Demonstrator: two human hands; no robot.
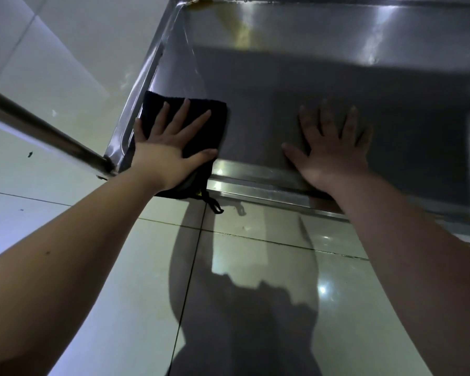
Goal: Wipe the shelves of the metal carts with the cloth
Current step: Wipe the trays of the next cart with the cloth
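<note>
Seen from above: stainless steel cart shelf (pixel 323 85), dim and scuffed, over pale tiled floor (pixel 92 280). Left hand (pixel 168 147) pressed flat on folded black cloth (pixel 201 115) at shelf's 8 o'clock corner, fingers (pixel 183 115) spread wide, gripping nothing. Right hand (pixel 334 150) at 5 o'clock, palm down on bare metal, splayed, empty. Cart's round leg bar (pixel 44 131) at 9 o'clock.

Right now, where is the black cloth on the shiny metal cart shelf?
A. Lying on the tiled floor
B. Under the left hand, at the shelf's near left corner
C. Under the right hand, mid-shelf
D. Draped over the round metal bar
B: the left hand presses flat on the black cloth at the near left corner of the metal cart shelf; the right hand lies bare on the metal.
</note>
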